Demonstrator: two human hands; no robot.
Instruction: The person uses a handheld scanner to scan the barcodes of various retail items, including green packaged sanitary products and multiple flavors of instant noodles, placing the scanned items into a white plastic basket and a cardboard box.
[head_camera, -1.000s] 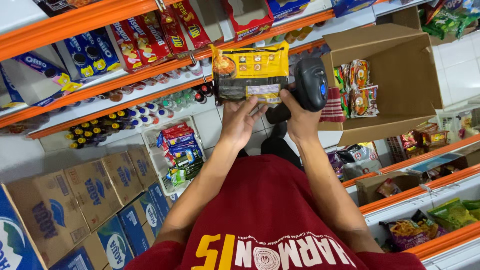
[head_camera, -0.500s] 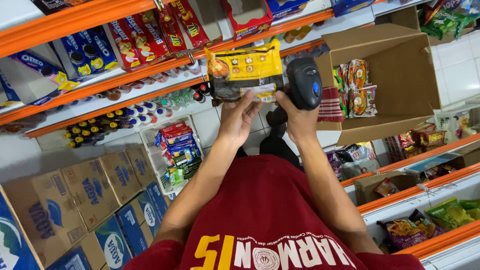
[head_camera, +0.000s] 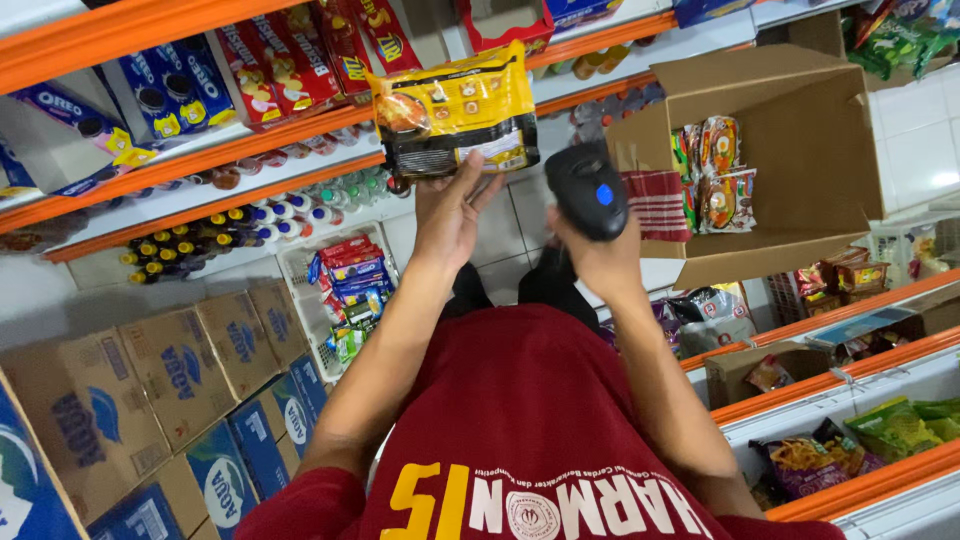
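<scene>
Yellow snack packet (head_camera: 455, 110) now higher in left hand (head_camera: 450, 215); noodle packs (head_camera: 715, 170) in cardboard box (head_camera: 800, 150).

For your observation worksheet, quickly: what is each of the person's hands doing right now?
Left hand: holding up the yellow snack packet by its lower edge.
Right hand: closed around the black handheld scanner.

Orange-edged shelves (head_camera: 190, 160) carry red and blue biscuit packs (head_camera: 270, 70) above rows of small bottles (head_camera: 190, 240), while an open cardboard box (head_camera: 800, 150) of snack packets sits near stacked water cartons (head_camera: 130, 380) on white tiles
</scene>
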